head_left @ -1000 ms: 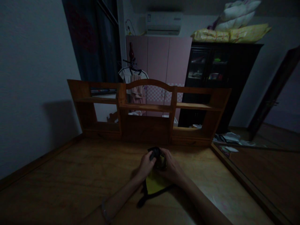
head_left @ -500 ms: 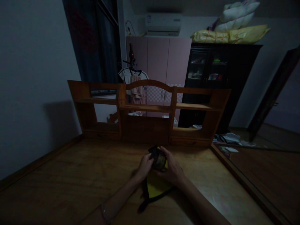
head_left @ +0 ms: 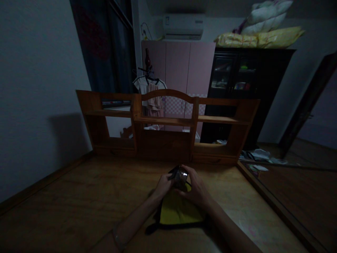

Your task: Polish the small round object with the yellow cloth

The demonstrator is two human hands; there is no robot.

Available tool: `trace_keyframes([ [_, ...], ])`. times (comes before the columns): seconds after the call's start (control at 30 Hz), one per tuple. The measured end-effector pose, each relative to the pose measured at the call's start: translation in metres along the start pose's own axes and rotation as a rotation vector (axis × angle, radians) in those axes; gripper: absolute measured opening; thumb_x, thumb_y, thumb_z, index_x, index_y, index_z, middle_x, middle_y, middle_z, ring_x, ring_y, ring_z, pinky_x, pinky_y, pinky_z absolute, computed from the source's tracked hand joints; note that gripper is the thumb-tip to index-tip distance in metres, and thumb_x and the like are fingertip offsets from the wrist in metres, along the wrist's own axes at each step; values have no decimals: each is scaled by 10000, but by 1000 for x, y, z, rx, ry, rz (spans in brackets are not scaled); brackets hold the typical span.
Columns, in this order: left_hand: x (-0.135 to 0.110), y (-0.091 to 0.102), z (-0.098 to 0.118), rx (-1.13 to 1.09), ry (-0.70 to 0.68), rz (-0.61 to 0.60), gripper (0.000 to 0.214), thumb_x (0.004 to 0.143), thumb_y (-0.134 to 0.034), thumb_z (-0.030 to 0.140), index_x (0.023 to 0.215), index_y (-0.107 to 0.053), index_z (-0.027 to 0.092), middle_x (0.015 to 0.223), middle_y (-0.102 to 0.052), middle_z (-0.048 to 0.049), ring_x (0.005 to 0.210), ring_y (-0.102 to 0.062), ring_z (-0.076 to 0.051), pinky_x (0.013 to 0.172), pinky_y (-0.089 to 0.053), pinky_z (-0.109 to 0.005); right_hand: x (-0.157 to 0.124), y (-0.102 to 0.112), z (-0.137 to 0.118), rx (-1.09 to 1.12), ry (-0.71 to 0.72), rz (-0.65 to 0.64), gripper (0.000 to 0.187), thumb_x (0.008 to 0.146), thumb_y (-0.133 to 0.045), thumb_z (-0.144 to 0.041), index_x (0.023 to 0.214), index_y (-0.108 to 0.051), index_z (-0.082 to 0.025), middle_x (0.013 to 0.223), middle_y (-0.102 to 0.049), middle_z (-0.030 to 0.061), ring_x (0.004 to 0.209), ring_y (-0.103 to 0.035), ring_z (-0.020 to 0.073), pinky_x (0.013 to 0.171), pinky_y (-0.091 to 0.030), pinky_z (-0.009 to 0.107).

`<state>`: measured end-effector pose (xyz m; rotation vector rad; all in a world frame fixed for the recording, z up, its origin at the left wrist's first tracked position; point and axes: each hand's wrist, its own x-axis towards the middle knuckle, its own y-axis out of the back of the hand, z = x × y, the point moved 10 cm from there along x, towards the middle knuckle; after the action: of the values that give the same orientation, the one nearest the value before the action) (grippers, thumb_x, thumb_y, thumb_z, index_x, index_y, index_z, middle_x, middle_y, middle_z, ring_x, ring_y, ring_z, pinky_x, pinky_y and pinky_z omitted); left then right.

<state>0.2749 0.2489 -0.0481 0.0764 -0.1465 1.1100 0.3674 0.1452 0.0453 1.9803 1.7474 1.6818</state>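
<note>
A small dark object [head_left: 180, 178] with a glossy, light-catching face is held between my two hands; its kind is too dim to make out. My left hand [head_left: 163, 184] is closed on its left side, thumb and fingers pinching a dark edge. Curved round the right side is my right hand [head_left: 197, 188], with fingers at the top and thumb below. Under the hands lies a yellow cloth piece [head_left: 181, 211] with black edging, and a dark strap end [head_left: 152, 228] sticks out at its lower left. The forearms partly cover the cloth.
The hands are above a wooden board surface [head_left: 86, 189]. A wooden shelf unit [head_left: 164, 121] stands along its far edge, and a raised wooden rail [head_left: 268, 202] runs down the right. A wall [head_left: 39, 105] borders the left side. The room is dim.
The dark object has turned, and its glossy face now catches light. More of the yellow cloth shows, spread wider below the hands. The strap end has shifted left.
</note>
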Motion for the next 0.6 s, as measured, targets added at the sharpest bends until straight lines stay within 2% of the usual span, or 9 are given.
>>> trace_keyframes([
  [0.13, 2, -4, -6, -133, 28, -11, 262, 614, -674, 238, 843, -720, 120, 840, -725, -56, 739, -630, -193, 713, -468, -269, 0, -5, -5, -17, 32, -40, 813, 690, -737, -307, 1375, -307, -229, 1328, -454, 118, 1233, -433, 279, 1025, -401, 456],
  [0.2, 3, 0, -9, -147, 34, 13, 257, 610, -675, 235, 836, -718, 122, 834, -724, -56, 740, -633, -192, 722, -472, -274, 0, -8, -7, -6, 37, -57, 813, 695, -735, -305, 1379, -299, -238, 1349, -439, 110, 1252, -416, 274, 1040, -389, 454],
  [0.3, 3, 7, -9, -126, 40, 62, 310, 587, -722, 303, 829, -715, 110, 816, -721, -67, 727, -633, -199, 708, -476, -281, 1, -11, -9, 27, 22, -66, 819, 702, -733, -311, 1384, -285, -242, 1376, -416, 102, 1274, -395, 263, 1063, -370, 441],
  [0.47, -2, 12, 5, -111, 15, 90, 443, 557, -761, 434, 822, -714, 81, 770, -714, -87, 688, -625, -201, 643, -467, -265, -1, -8, -11, 99, -19, -63, 810, 728, -701, -291, 1398, -250, -231, 1374, -418, 110, 1264, -416, 265, 1056, -383, 433],
  [0.6, -5, 11, 10, -110, 21, 100, 453, 587, -743, 454, 836, -712, 77, 800, -716, -93, 708, -624, -204, 631, -471, -261, -3, -4, -11, 116, -27, -68, 787, 752, -674, -289, 1404, -237, -221, 1382, -407, 114, 1266, -416, 266, 1057, -380, 431],
])
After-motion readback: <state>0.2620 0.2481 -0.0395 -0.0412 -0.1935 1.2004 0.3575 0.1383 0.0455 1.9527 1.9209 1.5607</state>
